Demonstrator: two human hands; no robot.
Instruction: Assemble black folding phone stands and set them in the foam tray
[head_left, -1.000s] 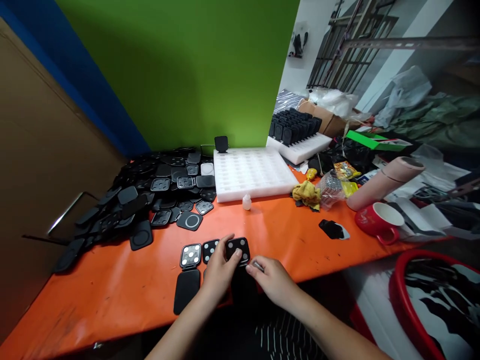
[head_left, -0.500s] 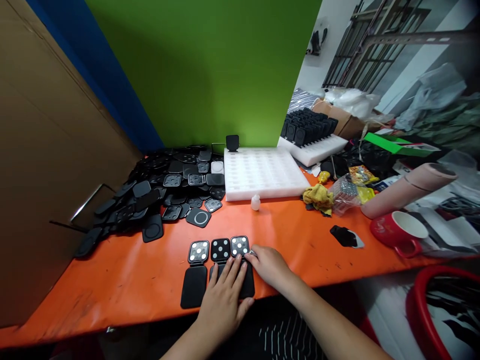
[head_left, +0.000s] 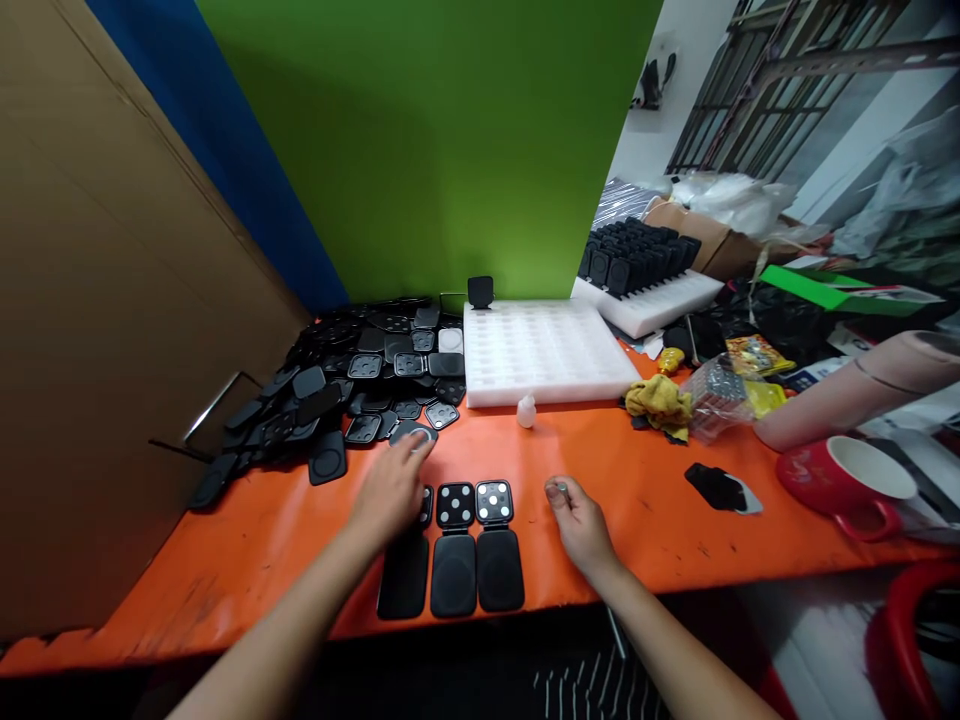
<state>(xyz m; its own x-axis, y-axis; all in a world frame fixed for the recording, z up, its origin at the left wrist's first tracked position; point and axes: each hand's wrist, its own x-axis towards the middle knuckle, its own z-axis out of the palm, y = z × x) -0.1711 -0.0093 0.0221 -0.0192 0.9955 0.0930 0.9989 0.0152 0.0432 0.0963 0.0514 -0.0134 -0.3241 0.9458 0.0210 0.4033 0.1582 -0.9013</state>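
Three black hinged cases lie open side by side near the front edge of the orange table [head_left: 637, 545]; the middle case [head_left: 454, 553] and the right case [head_left: 496, 548] show dotted square tops. My left hand [head_left: 390, 487] reaches forward over the left case [head_left: 403, 588], fingers spread, its fingertips at a loose black part with a grey ring [head_left: 415, 434] beside the pile of black cases [head_left: 337, 385]. My right hand [head_left: 579, 524] rests to the right of the row, pinching a small silvery piece [head_left: 558, 489] between thumb and fingers.
A white foam tray [head_left: 546, 350] lies behind, with a small white bottle [head_left: 526, 410] in front. Further right are a second tray of black parts [head_left: 639, 268], a yellow cloth [head_left: 660, 402], a black scrap [head_left: 718, 487] and a red mug [head_left: 851, 485]. A brown board [head_left: 97, 330] stands on the left.
My left hand left the middle case and moved forward-left toward the pile. My right hand drew back to the right of the row. The camera view shifted left.
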